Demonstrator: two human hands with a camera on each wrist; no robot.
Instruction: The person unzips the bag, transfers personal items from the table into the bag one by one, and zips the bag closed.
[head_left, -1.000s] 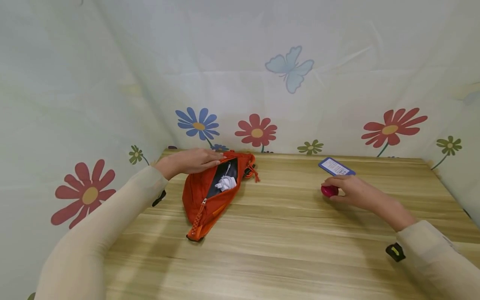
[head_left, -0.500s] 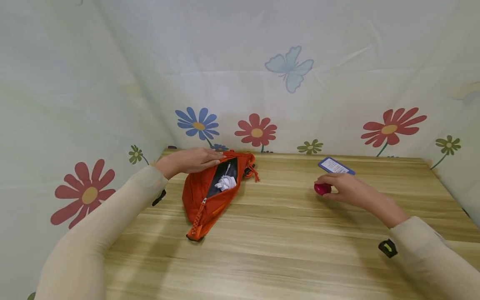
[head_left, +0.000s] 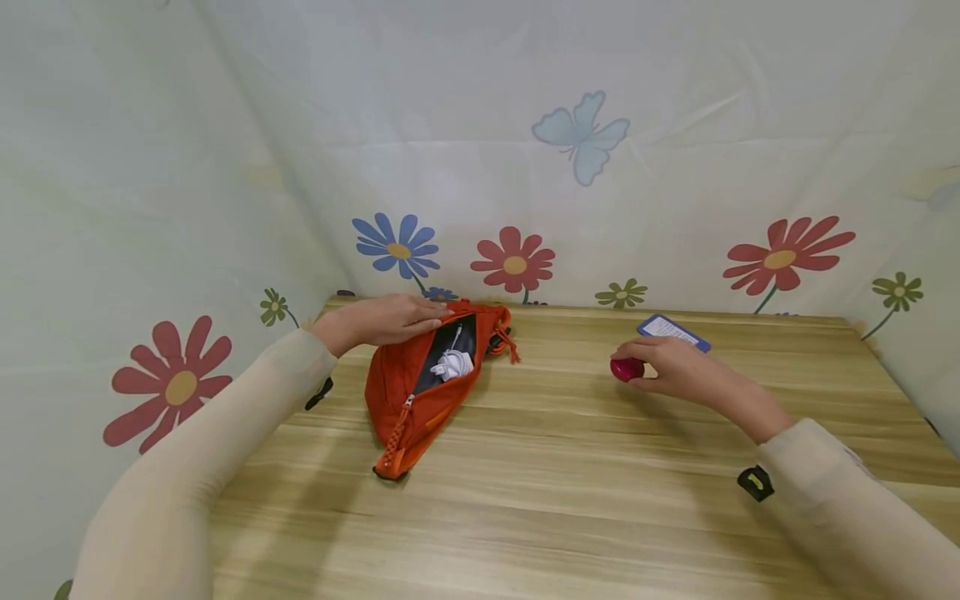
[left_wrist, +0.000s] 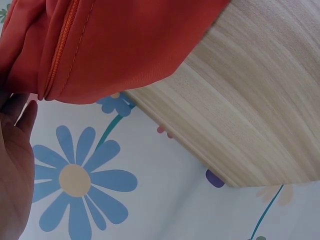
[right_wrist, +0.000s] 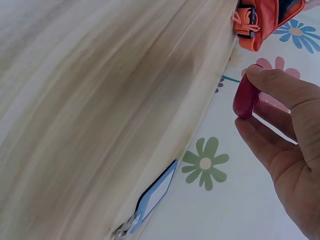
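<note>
Light wood-grain desk (head_left: 570, 492), walled on three sides by a pale fabric backdrop printed with flowers and a butterfly (head_left: 577, 137).

Left hand (head_left: 386, 319) rests on the upper far edge of the orange fabric zip pouch (head_left: 408, 392), fingers (head_left: 431, 312) laid fairly straight along the rim by the open zipper. The pouch lies at the desk's left rear, its mouth gaping. The lining is dark, and a bundle of white cord (head_left: 452, 365) lies inside. An orange braided zipper pull sits at the pouch's near end.

Right hand (head_left: 678, 371) is near the desk's right rear and pinches a small glossy magenta rounded object (head_left: 626, 369) between thumb and fingers, with the object at the hand's left side. I cannot tell from the head view whether it touches the desk. Just behind the hand a blue-edged white card (head_left: 671, 331) lies flat, partly hidden by the knuckles. Bare desk lies between the object and the pouch, which are well apart.

Left wrist view: only the pouch's smooth woven cloth and stitched zipper tape (left_wrist: 60, 55), the desk edge, and part of the palm (left_wrist: 12, 165).

Right wrist view: the object appears flattened, edge-on (right_wrist: 246, 97), gripped by thumb above and fingers (right_wrist: 260, 142) below. The card's metal ring shows at the desk edge (right_wrist: 122, 231), and the pouch's buckle end (right_wrist: 252, 22) is far off.
</note>
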